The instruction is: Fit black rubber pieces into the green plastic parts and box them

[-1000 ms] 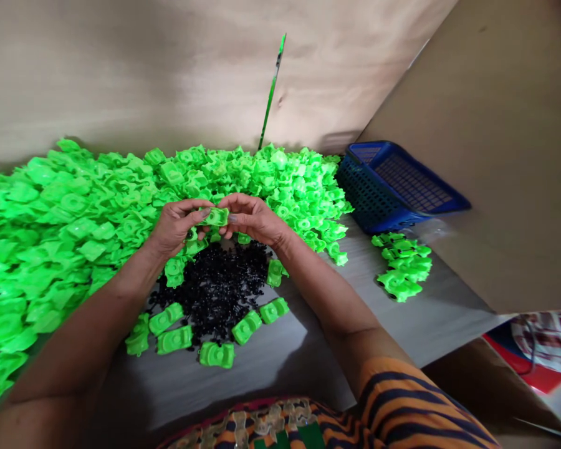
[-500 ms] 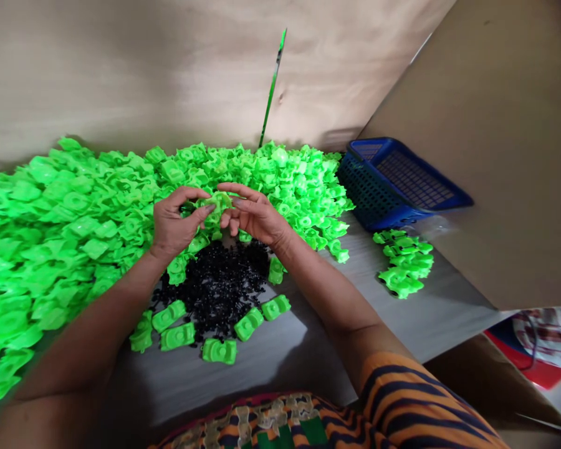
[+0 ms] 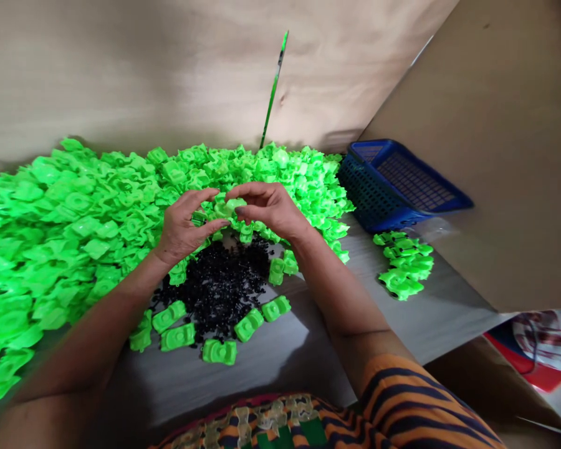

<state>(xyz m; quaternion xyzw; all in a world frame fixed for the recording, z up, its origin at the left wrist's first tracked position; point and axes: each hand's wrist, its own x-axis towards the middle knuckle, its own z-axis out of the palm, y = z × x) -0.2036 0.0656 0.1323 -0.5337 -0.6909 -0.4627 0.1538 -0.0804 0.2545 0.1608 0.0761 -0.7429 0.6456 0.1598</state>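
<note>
Over the edge of a heap of bright green plastic toy car bodies, my right hand pinches one green toy car body between thumb and fingers. My left hand is just to its left, thumb and index finger spread apart, with no clear grip on anything. Whether its hidden fingers touch something cannot be made out. Below both hands lies a pile of small black plastic parts. Several green car bodies surround it, among them one at the front and one to the right.
A blue plastic basket stands tilted at the back right. Beside it, green cars with black wheels lie grouped on the grey table. A thin green strip stands up against the wooden back panel. A brown board closes the right side.
My hands have moved apart slightly, and the left thumb and index finger have spread. Another green car body now lies right of the black pile, by the one there before.
</note>
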